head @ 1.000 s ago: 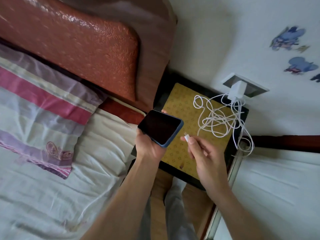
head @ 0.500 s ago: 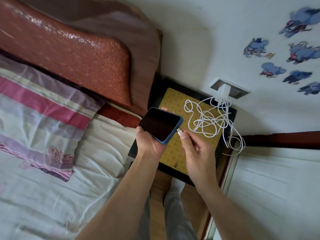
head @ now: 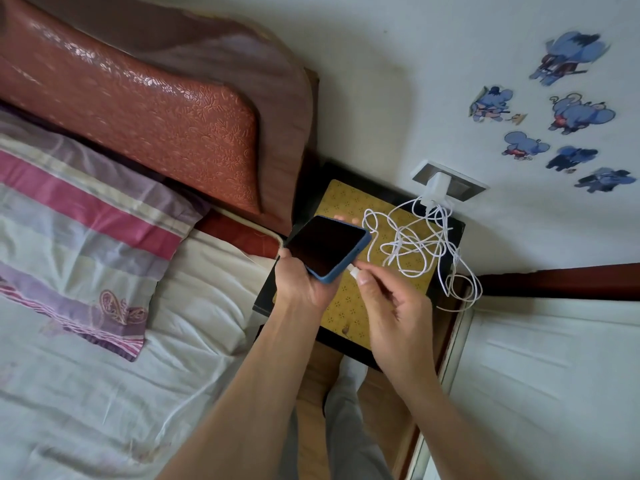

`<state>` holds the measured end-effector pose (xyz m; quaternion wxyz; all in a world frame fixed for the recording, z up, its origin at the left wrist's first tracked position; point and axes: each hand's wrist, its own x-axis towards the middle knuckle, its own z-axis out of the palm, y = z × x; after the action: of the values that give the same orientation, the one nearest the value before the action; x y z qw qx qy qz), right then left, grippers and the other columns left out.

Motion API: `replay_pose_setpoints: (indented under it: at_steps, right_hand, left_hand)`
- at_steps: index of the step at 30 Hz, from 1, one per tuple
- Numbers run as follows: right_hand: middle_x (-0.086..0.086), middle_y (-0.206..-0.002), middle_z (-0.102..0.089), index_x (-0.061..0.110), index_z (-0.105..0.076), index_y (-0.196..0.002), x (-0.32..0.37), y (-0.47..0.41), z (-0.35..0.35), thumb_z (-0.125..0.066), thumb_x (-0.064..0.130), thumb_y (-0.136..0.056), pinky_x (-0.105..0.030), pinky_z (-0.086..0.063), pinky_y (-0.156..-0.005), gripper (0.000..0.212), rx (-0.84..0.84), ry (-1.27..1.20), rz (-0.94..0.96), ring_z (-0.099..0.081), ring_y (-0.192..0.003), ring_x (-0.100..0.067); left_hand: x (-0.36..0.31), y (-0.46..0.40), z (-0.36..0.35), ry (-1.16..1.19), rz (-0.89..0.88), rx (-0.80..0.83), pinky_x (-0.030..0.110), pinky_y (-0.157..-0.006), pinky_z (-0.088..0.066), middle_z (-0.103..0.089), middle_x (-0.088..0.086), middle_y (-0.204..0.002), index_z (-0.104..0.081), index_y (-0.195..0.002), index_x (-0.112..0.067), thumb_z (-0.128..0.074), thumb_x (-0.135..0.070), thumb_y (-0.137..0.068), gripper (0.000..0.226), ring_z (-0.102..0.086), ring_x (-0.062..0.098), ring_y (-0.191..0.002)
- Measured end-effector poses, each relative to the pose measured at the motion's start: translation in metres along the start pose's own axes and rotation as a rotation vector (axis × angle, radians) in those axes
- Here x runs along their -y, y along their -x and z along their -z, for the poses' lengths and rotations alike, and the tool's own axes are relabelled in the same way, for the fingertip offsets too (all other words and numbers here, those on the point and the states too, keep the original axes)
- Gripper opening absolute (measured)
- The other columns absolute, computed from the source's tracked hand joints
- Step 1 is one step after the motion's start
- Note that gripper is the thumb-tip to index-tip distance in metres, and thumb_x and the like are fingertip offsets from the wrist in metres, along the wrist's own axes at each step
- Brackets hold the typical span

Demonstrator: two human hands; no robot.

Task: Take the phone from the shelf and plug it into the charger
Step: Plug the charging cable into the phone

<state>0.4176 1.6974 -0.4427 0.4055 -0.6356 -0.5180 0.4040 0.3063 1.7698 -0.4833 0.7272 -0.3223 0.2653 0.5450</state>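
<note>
1. Head view, the holding hand: the left hand (head: 303,284) is curled shut around the phone (head: 327,247), palm under its back, thumb along the near long edge, fingertips just showing past the far edge. The phone sits tilted, dark screen up, in a blue case, above the yellow-topped bedside table (head: 341,308).

2. Head view, the plugging hand: the right hand (head: 393,306) pinches the white cable plug (head: 354,271) between thumb and forefinger, its other fingers loosely folded. The plug tip is at the phone's short edge, just beyond the pinching fingertips; whether it is seated I cannot tell.

3. Head view, the lead: beyond the right fingers the white cable (head: 412,244) lies in a loose tangle on the table and runs up to the charger (head: 437,187), plugged into the wall socket (head: 460,185).

4. Handling, as a judgement: the phone looks rigid, fairly light and glass-fronted, so fragile if dropped; the case probably gives grip. Holding it by the long edges, clear of the port end, suits it.

5. The cable is limp and light, so it should be held by the stiff plug body and pushed straight, since the tangle may drag.
</note>
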Motion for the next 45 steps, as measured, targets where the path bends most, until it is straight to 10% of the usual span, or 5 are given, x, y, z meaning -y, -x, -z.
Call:
replay_pose_setpoints:
  at_steps: [11,16,20,28,45]
  right_hand:
    - [0.016,-0.057,-0.056,0.024,-0.07,-0.108,-0.02,-0.039,0.041,-0.054,0.022,-0.101,-0.021,-0.033,-0.047,0.017,-0.064,-0.025,-0.174,-0.042,-0.052,-0.009]
    - [0.013,-0.088,-0.07,0.019,-0.074,-0.109,-0.001,-0.062,0.053,-0.063,0.016,-0.097,-0.021,-0.05,-0.073,0.017,0.022,0.017,-0.091,-0.062,-0.077,-0.001]
    - [0.011,-0.095,-0.071,0.022,-0.074,-0.101,0.01,-0.069,0.066,-0.068,0.011,-0.093,-0.009,-0.047,-0.078,0.015,0.184,0.153,0.088,-0.065,-0.088,0.0]
    - [-0.002,-0.095,-0.069,0.01,-0.076,-0.099,0.014,-0.066,0.081,-0.068,0.015,-0.089,-0.035,-0.054,-0.08,0.014,0.315,0.256,0.223,-0.065,-0.09,-0.019]
    - [-0.006,-0.089,-0.065,0.006,-0.077,-0.094,0.011,-0.069,0.082,-0.075,0.009,-0.086,-0.037,-0.043,-0.091,0.009,0.354,0.657,0.459,-0.057,-0.093,-0.022]
  left_hand:
    - [-0.03,0.016,-0.007,-1.196,0.065,0.182,0.052,-0.088,-0.055,-0.067,0.024,-0.116,-0.064,-0.125,-0.005,-0.044,-0.082,-0.076,0.093,-0.066,0.04,-0.098]
    - [-0.032,0.031,-0.006,-1.633,0.0,0.313,0.061,-0.096,-0.05,-0.07,0.022,-0.118,-0.066,-0.12,-0.002,-0.069,-0.02,-0.089,0.036,-0.067,0.041,-0.109]
    - [-0.025,0.036,-0.011,-1.932,-0.029,0.349,0.052,-0.089,-0.055,-0.074,0.021,-0.1,-0.069,-0.111,0.003,-0.071,-0.009,-0.086,0.028,-0.071,0.034,-0.091]
    - [-0.025,0.031,-0.016,-2.036,-0.115,0.435,0.049,-0.078,-0.057,-0.073,0.019,-0.087,-0.075,-0.104,-0.013,-0.075,-0.016,-0.084,0.02,-0.07,0.038,-0.083]
    - [-0.031,0.01,-0.023,-2.239,-0.019,0.453,0.021,-0.058,-0.053,-0.07,-0.005,-0.069,-0.073,-0.098,-0.013,-0.073,-0.018,-0.086,0.013,-0.067,0.01,-0.064]
